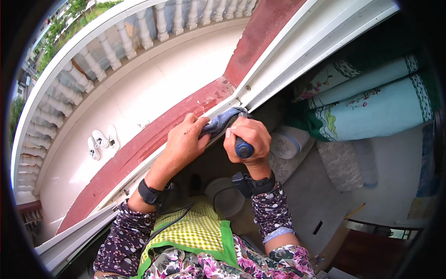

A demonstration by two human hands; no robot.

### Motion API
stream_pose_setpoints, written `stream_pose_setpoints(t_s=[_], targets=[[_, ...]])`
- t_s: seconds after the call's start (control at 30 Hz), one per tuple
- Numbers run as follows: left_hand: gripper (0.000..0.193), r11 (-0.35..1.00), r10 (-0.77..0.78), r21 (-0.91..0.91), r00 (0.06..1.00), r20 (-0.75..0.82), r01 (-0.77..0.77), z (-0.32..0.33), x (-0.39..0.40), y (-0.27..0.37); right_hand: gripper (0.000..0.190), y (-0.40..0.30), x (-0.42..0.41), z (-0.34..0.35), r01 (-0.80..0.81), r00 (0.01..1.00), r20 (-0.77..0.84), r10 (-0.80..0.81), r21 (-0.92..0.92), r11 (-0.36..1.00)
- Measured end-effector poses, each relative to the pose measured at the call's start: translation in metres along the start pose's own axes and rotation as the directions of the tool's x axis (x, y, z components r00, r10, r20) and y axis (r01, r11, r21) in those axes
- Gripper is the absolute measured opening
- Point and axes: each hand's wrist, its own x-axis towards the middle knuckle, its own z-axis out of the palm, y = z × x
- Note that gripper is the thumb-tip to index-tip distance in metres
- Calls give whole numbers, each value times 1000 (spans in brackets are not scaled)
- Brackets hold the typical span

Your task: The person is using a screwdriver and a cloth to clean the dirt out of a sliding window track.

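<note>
My right hand [251, 137] is closed around the dark blue handle [244, 149] of a hand tool, its butt end towards me. The tool's far end is hidden by my fingers and a blue-grey cloth [224, 121]. With thumb and fingers, my left hand [186, 139] pinches the cloth's left end. The cloth lies bunched along the white window frame [240, 99], close to its corner, where dirt spots show on the track. A black strap circles each wrist; the right one carries a small dark box [241, 185].
Outside the frame run a red sill [153, 139], a pale tiled balcony with white shoes [112, 138] and a white balustrade [109, 52]. Indoors, a pale bucket [224, 197] stands below my arms. Light blue embroidered bedding [379, 108] and patterned grey bundles [339, 165] lie at right.
</note>
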Motion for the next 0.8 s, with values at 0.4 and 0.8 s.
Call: stream_pose_setpoints(t_s=[0.4, 0.8], targets=[[38, 933, -103, -335, 989, 107, 133, 6, -7, -36, 19, -6, -39, 31, 106, 744, 631, -218, 211, 972], [26, 917, -186, -335, 975, 124, 218, -39, -13, -42, 9, 59, 67, 8, -609, 772, -127, 622, 132, 782]])
